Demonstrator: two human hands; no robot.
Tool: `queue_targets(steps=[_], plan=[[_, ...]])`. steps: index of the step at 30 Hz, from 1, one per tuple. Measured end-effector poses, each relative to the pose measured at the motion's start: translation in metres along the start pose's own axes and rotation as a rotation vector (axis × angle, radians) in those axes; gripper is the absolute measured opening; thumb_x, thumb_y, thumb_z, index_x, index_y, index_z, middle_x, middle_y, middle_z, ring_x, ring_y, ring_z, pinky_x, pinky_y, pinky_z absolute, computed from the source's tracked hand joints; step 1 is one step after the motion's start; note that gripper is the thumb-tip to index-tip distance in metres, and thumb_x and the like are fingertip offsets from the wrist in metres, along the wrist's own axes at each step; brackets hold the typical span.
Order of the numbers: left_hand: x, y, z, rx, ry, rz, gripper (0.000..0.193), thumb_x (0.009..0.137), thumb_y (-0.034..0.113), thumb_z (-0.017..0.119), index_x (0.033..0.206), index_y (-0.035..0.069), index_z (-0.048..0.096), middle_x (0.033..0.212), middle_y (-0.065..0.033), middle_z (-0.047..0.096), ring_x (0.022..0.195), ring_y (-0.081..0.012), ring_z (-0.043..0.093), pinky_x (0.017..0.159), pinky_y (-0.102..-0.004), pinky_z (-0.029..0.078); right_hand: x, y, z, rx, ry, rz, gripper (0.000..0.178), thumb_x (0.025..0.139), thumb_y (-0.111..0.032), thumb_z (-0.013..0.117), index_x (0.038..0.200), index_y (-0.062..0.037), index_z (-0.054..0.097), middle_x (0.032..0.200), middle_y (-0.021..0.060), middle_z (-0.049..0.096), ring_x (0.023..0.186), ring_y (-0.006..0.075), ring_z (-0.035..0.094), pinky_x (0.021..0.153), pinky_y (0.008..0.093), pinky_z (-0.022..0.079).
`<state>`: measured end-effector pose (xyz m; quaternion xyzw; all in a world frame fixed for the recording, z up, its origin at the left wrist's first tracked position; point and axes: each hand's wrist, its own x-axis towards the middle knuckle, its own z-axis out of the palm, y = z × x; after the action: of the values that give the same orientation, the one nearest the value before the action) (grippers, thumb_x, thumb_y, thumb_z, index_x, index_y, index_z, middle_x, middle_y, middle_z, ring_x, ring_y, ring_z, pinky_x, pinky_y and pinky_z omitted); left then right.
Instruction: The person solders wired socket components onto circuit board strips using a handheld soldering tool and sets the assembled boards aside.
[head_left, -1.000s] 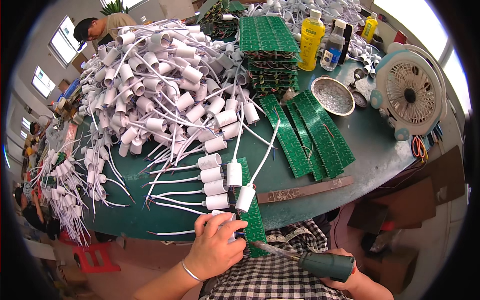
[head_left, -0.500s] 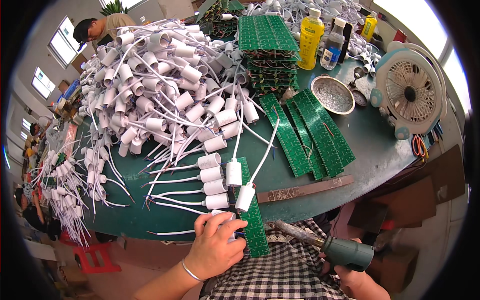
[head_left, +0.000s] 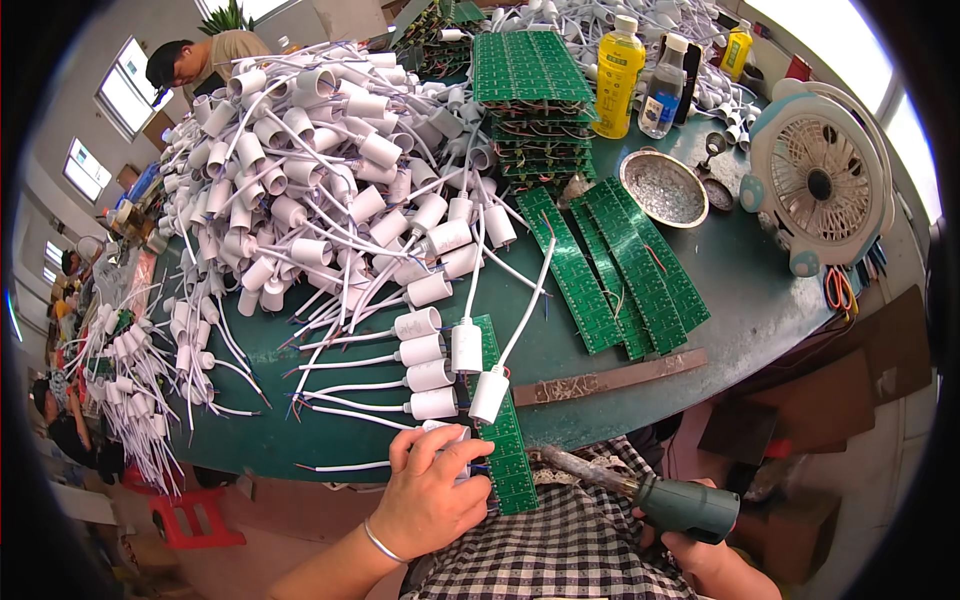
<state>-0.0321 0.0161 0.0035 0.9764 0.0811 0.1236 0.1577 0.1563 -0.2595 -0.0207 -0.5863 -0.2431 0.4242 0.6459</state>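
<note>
My left hand (head_left: pixel 430 490) is closed around a white lamp socket (head_left: pixel 452 433) at the table's near edge, pressing it against a green circuit board strip (head_left: pixel 512 462). Several white sockets (head_left: pixel 432 375) lie in a row along that strip, their cables pointing left. Two more sockets (head_left: pixel 489 397) rest across its upper part, with cables running up and away. In my right hand (head_left: pixel 700 560) is a soldering iron (head_left: pixel 690 508) with a dark green body and a thick, scorched barrel. Its tip end is close to the strip's right edge; whether it touches cannot be seen.
A large heap of white sockets (head_left: pixel 300 180) covers the left. Beyond are stacked green boards (head_left: pixel 535 70), loose board strips (head_left: pixel 640 260), a metal bowl (head_left: pixel 628 180), bottles (head_left: pixel 618 80) and a fan (head_left: pixel 820 185). A brown bar (head_left: pixel 610 376) lies near the front edge. Another person (head_left: pixel 215 60) stands far left.
The soldering iron and my right hand have shifted slightly left, toward the board strip. My left hand stays in place on the socket.
</note>
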Motion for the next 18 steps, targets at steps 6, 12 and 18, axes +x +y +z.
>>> queue_targets(steps=[6,12,18], plan=[[-0.001,0.0019,0.0033,-0.037,0.036,-0.042,0.018,0.063,0.015,0.073,0.077,0.013,0.063,0.117,-0.0017,0.056,0.114,-0.0301,0.042,0.095,-0.0481,0.03,0.0014,0.0007,0.0014,0.015,0.013,-0.01,0.054,0.075,-0.034,0.073,0.107,0.0079,0.06,0.093,0.0163,0.068,0.062,0.0198,0.065,0.056,0.0294,0.054],[-0.0048,0.0017,0.0062,-0.053,0.083,-0.035,0.014,0.067,0.015,0.071,0.077,0.01,0.062,0.117,-0.002,0.057,0.117,-0.0262,0.044,0.099,-0.0455,0.032,0.0018,0.0021,0.0004,0.012,0.007,-0.003,0.055,0.074,-0.036,0.074,0.106,0.007,0.061,0.093,0.0159,0.068,0.062,0.0191,0.065,0.055,0.029,0.054],[-0.0024,-0.0032,0.0095,-0.125,0.087,0.031,0.015,0.067,0.009,0.069,0.078,0.006,0.06,0.116,-0.0047,0.058,0.117,-0.0257,0.049,0.094,-0.0429,0.041,0.0025,0.0066,-0.0004,0.017,0.019,-0.005,0.055,0.074,-0.036,0.074,0.107,0.0062,0.061,0.093,0.0156,0.067,0.062,0.019,0.064,0.055,0.0288,0.054]])
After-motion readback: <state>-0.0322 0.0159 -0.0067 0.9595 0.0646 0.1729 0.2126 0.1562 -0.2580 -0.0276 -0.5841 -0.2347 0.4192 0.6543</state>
